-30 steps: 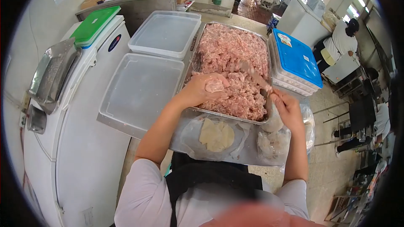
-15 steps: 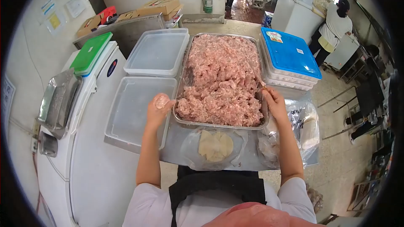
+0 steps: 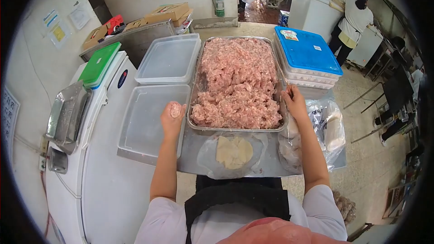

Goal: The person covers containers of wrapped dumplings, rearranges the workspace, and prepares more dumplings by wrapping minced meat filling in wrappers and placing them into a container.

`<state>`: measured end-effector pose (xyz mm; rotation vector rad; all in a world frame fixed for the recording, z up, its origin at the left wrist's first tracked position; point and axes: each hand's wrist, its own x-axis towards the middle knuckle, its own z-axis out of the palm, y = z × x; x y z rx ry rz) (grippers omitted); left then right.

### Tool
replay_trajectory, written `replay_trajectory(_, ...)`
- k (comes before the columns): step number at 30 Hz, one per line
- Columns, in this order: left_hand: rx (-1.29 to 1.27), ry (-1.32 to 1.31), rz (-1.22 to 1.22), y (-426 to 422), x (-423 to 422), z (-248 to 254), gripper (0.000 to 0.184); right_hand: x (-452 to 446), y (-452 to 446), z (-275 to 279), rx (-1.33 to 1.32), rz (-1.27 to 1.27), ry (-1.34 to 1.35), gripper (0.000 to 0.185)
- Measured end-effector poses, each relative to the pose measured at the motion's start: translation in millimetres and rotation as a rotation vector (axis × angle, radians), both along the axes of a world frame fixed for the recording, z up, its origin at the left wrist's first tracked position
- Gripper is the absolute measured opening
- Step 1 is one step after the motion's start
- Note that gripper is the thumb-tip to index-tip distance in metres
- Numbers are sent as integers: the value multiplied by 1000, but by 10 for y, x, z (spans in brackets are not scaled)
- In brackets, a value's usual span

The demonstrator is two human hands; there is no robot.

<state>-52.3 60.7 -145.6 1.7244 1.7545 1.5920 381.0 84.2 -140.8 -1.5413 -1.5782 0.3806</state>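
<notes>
My left hand (image 3: 171, 124) is cupped around a small round dumpling wrapper (image 3: 175, 110) with pinkish meat on it, over the edge of an empty-looking plastic tray (image 3: 151, 117). At the right rim of the metal pan, my right hand (image 3: 295, 103) is closed on a thin stick-like tool (image 3: 285, 81), whose exact kind I cannot make out. Between both hands, raw minced meat (image 3: 239, 77) fills the metal pan (image 3: 235, 129). Pale round wrappers (image 3: 234, 152) lie on a plastic bag (image 3: 208, 156) in front of the pan.
Lidded plastic boxes (image 3: 167, 58) stand at the back left. Stacked trays under a blue lid (image 3: 308, 52) stand to the right, with a plastic bag of pale packs (image 3: 332, 129) nearer me. A white freezer (image 3: 113, 185) flanks the left side. A person (image 3: 355, 22) works farther back.
My right hand has risen slightly along the pan's right rim with the tool. My left hand has turned a little, the wrapper still in it. The whole view has shifted slightly.
</notes>
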Motion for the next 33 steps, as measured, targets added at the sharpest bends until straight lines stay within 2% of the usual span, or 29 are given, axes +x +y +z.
replay_trajectory(3, 23, 31, 4, -43, 15, 65, 22, -5, 19, -74, 83, 26, 60, 22)
replay_trajectory(14, 30, -25, 12, 10, 25, 80, 22, -34, -1, -5, 5, 19, 20, 24)
replay_trajectory(17, 78, -4, 30, 113, -30, -65, 22, -26, -45, 22, -1, -2, 20, 24)
replay_trajectory(25, 43, -135, 11, -6, 57, 134, 21, -60, -67, 85, -29, -14, 14, 23)
replay_trajectory(29, 43, -126, 31, 31, 23, 88, 20, -32, -35, 36, -22, 11, 19, 22)
replay_trajectory(33, 10, -228, 25, 74, -6, 47, 19, -8, -16, -11, 8, 28, 49, 23)
